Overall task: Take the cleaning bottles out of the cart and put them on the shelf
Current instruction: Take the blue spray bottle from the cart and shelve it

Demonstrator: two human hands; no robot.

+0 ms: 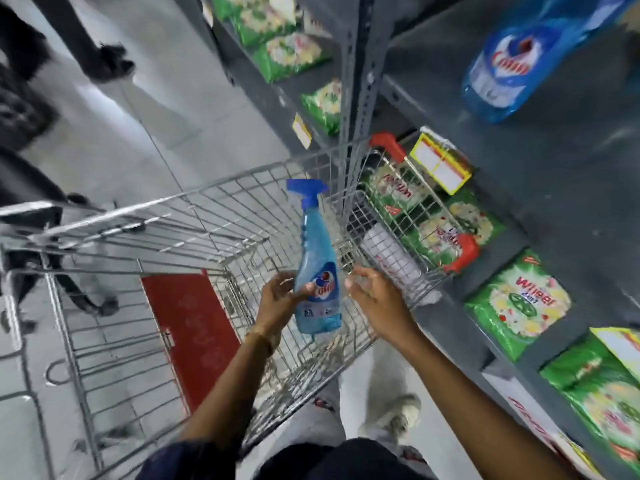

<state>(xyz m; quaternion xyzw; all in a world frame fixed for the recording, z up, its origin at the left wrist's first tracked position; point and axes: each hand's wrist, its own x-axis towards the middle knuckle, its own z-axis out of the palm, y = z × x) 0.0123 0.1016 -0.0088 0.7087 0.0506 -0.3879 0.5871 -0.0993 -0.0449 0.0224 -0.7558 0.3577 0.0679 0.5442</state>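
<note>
The left hand [277,299] grips a blue spray bottle [317,268] by its lower body, holding it upright over the wire shopping cart [145,223], with its blue trigger head [306,192] at the top. The right hand [372,292] is just beside the bottle with fingers spread and loosely curled, holding nothing; whether a fingertip touches the label is hard to tell through the blur. A second blue bottle [519,64] stands on the grey shelf [571,174], above green detergent packs [519,306].
</note>
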